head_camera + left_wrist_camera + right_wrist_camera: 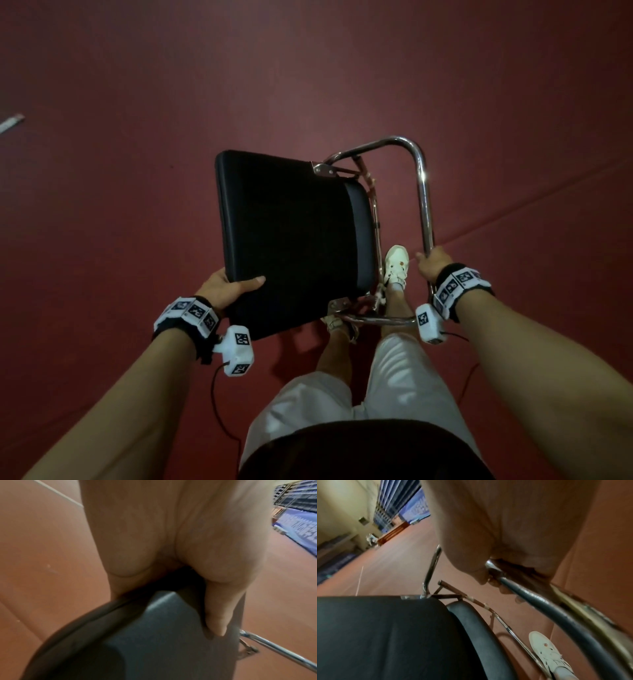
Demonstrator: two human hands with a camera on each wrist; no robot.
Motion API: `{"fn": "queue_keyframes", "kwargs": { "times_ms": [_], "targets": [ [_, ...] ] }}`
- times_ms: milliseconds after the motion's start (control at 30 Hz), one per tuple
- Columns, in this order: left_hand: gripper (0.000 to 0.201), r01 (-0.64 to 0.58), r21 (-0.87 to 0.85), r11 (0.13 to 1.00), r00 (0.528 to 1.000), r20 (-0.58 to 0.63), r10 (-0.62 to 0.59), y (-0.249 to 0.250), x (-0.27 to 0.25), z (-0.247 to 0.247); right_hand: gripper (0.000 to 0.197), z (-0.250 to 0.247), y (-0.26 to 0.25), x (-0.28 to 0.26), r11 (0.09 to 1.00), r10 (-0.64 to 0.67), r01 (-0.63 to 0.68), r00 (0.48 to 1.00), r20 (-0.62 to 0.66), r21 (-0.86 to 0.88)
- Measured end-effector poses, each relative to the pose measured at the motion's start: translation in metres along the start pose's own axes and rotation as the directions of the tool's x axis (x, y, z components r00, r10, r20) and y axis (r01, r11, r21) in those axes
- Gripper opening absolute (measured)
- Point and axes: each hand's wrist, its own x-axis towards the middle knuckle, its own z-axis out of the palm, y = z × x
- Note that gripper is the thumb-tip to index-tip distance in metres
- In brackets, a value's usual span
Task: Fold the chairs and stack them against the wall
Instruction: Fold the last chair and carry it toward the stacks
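Observation:
A folding chair with a black padded seat (287,236) and a chrome tube frame (424,192) hangs in front of me over the red floor. My left hand (227,286) grips the near left corner of the seat, thumb lying on top. In the left wrist view the seat (154,642) fills the lower half, with my left hand (197,588) clamped over its edge. My right hand (432,262) is wrapped round the chrome frame's right tube. The right wrist view shows my right hand (496,563) closed on the tube (556,612), with the seat (393,635) below left.
Red floor (137,137) spreads all around, with a seam line running to the right. My white shoe (397,263) stands just beside the frame. A small white object (10,123) lies far left. The right wrist view shows a beige wall (339,507) and blue panels (399,500) in the distance.

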Motion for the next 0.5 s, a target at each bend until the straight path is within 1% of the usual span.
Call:
{"fn": "queue_keyframes", "kwargs": {
  "times_ms": [33,100,133,200,267,300,367,500],
  "targets": [
    [0.076,-0.014,0.018,1.0,1.0,0.006,0.014,0.003,-0.003,0.006,0.052,-0.006,0.002,-0.007,1.0,-0.013,0.013,1.0,-0.001,-0.005],
    [0.06,-0.059,0.054,0.997,0.998,0.003,0.059,0.017,-0.012,0.018,0.056,-0.02,0.004,-0.024,0.999,-0.045,0.045,0.999,0.005,-0.002],
    [0.055,-0.076,0.067,0.995,0.997,-0.003,0.077,0.025,-0.013,0.023,0.056,-0.027,0.001,-0.033,0.998,-0.07,0.07,0.998,0.004,0.001],
    [0.053,-0.131,0.138,0.982,0.991,-0.004,0.133,0.049,-0.016,0.034,0.052,-0.037,-0.003,-0.051,0.993,-0.114,0.114,0.993,-0.006,0.03],
    [0.05,-0.205,0.255,0.945,0.977,0.001,0.212,0.073,-0.024,0.047,0.048,-0.046,-0.005,-0.068,0.984,-0.175,0.175,0.985,-0.008,0.036],
    [0.049,-0.241,0.297,0.924,0.968,0.0,0.252,0.083,-0.03,0.055,0.049,-0.052,-0.004,-0.075,0.979,-0.202,0.203,0.979,-0.02,0.036],
    [0.05,-0.315,0.325,0.892,0.941,-0.014,0.338,0.097,-0.04,0.073,0.048,-0.063,-0.001,-0.085,0.972,-0.23,0.232,0.972,-0.047,0.036],
    [0.056,-0.465,0.283,0.839,0.868,-0.042,0.495,0.111,-0.065,0.122,0.043,-0.085,0.004,-0.115,0.955,-0.29,0.294,0.952,-0.095,0.031]
  ]
}}
